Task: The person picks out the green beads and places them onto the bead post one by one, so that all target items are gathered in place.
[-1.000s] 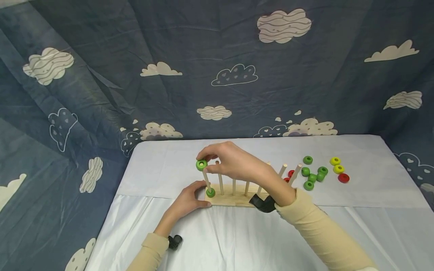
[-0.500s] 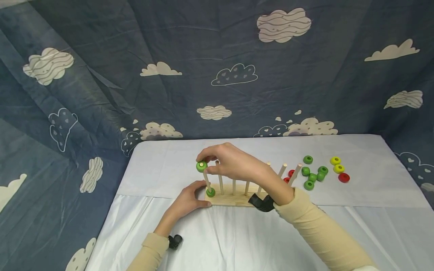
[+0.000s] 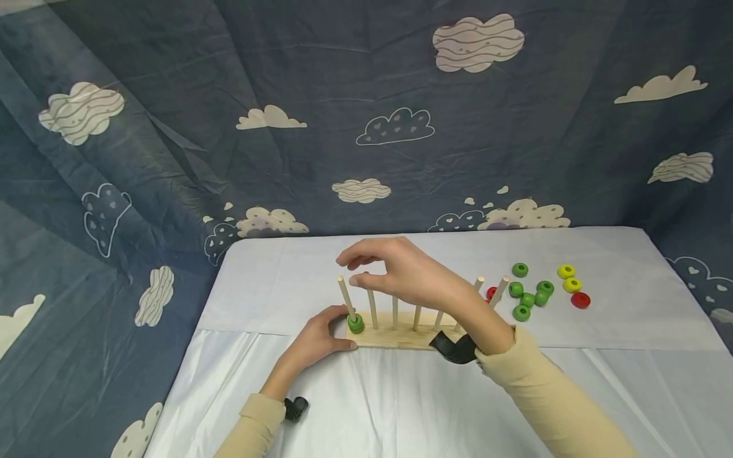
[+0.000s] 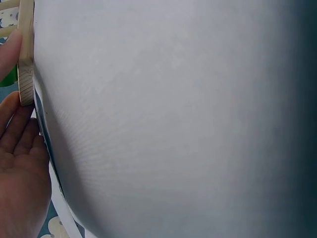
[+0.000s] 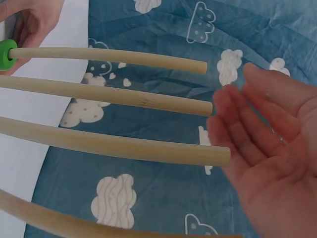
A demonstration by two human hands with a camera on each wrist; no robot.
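Observation:
A wooden base point(image 3: 386, 338) with a row of upright pegs lies on the white cloth. My left hand point(image 3: 318, 337) holds its left end between thumb and fingers; in the left wrist view the fingers touch the end of the board point(image 4: 26, 82). Green beads point(image 3: 356, 324) sit stacked at the foot of the leftmost peg point(image 3: 346, 298). Above the pegs is my right hand point(image 3: 412, 273), thumb and fingers apart, holding nothing. The right wrist view has this hand point(image 5: 277, 148) beside the peg tips, and a green bead point(image 5: 6, 54) low on one peg.
Right of the base lie several loose green beads point(image 3: 527, 300), two yellow beads point(image 3: 566, 272) and a red bead point(image 3: 580, 300). More red point(image 3: 491, 292) shows behind the right pegs. A dark cloud-print cloth point(image 3: 321, 159) hangs behind the table.
My right hand has let go of the green bead at the top of the leftmost peg and moved slightly right. The bead has dropped onto the one below. The left hand stays put.

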